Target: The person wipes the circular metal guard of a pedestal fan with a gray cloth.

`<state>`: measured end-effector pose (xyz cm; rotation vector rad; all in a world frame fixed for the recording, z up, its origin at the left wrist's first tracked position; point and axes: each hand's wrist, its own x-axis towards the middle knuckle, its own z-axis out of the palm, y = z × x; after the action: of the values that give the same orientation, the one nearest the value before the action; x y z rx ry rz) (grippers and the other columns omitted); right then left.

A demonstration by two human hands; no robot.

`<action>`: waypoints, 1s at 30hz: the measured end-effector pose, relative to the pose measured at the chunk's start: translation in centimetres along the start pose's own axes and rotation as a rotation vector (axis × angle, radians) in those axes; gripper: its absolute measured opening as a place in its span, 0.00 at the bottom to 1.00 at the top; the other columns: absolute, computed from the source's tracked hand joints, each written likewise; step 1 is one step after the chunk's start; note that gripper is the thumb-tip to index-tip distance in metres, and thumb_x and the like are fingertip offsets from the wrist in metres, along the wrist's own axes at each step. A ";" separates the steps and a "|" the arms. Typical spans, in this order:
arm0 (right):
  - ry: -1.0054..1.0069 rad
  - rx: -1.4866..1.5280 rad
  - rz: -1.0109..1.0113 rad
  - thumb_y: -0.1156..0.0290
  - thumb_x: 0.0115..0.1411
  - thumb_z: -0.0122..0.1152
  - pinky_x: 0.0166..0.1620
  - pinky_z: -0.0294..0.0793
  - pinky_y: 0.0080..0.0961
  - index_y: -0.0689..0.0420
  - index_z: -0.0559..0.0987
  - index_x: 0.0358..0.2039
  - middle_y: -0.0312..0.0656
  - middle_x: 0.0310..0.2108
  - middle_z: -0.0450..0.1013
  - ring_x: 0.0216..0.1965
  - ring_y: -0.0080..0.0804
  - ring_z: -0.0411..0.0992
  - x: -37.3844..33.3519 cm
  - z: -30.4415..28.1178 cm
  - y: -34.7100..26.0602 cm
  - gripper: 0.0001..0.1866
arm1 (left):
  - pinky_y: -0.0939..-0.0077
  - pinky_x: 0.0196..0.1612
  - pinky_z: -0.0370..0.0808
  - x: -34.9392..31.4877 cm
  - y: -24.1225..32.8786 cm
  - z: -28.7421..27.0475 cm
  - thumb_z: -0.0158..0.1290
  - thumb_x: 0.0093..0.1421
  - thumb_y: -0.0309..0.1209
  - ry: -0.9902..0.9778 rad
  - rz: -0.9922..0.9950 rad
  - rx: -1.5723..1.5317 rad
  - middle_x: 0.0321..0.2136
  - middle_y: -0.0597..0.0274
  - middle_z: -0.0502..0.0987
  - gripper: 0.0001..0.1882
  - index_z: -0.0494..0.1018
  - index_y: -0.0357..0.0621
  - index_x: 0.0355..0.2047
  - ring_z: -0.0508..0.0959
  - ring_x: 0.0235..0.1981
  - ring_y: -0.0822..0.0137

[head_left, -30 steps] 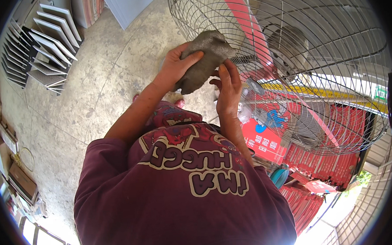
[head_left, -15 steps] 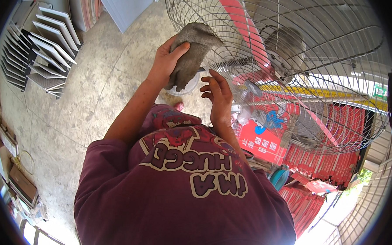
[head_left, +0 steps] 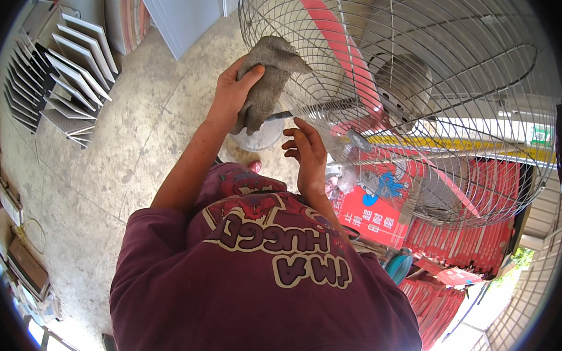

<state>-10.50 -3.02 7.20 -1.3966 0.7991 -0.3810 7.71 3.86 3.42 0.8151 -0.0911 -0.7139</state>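
A damp-looking grey rag hangs in folds from my left hand, with the thumb pressed over it. The rag's upper right corner lies against or just in front of the wire guard of a large fan; I cannot tell whether they touch. My right hand is lower and to the right, near the guard's left edge. Its fingers are loosely curled and apart, with nothing in them. Through the wires show red blades and a grey motor.
Below the rag a pale round bucket stands on the concrete floor. Racks of sample tiles are at the upper left. Stacked red boxes fill the right side, beyond the fan. Framed boards lean at the far left.
The rag has shifted slightly left, still in my left hand. My right hand has moved a little left and down, and the whole view has shifted slightly.
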 end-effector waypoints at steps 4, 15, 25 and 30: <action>0.002 0.004 0.006 0.65 0.62 0.49 0.35 0.69 0.19 0.60 0.68 0.52 0.40 0.39 0.72 0.31 0.22 0.70 -0.1 0.0 0.2 0.19 | 0.80 0.35 0.75 0.0 0.6 -0.2 0.57 0.55 0.30 0.037 0.048 -0.008 0.35 0.65 0.77 0.18 0.72 0.41 0.47 0.76 0.33 0.75; -0.010 0.032 0.015 0.67 0.62 0.49 0.34 0.69 0.18 0.60 0.69 0.51 0.39 0.38 0.72 0.31 0.21 0.69 -0.3 0.1 0.6 0.18 | 0.79 0.35 0.75 1.7 2.4 -0.4 0.57 0.56 0.30 0.079 0.099 -0.008 0.36 0.64 0.77 0.18 0.72 0.40 0.47 0.77 0.33 0.73; 0.013 0.021 0.009 0.67 0.62 0.49 0.34 0.69 0.18 0.59 0.68 0.51 0.41 0.38 0.73 0.31 0.22 0.70 -0.8 -0.1 0.7 0.18 | 0.80 0.37 0.74 2.9 5.8 0.0 0.54 0.58 0.31 0.092 0.277 -0.073 0.35 0.65 0.77 0.16 0.71 0.40 0.46 0.76 0.33 0.75; 0.026 0.027 0.020 0.67 0.62 0.49 0.35 0.69 0.18 0.59 0.69 0.51 0.39 0.38 0.72 0.31 0.21 0.69 -1.0 0.1 0.7 0.18 | 0.79 0.37 0.74 4.5 5.0 -0.7 0.55 0.57 0.31 0.073 0.259 -0.013 0.36 0.65 0.76 0.17 0.71 0.39 0.47 0.75 0.35 0.74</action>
<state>-11.27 -2.22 6.81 -1.3598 0.8255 -0.3934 14.13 3.85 5.58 0.7991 -0.1243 -0.4396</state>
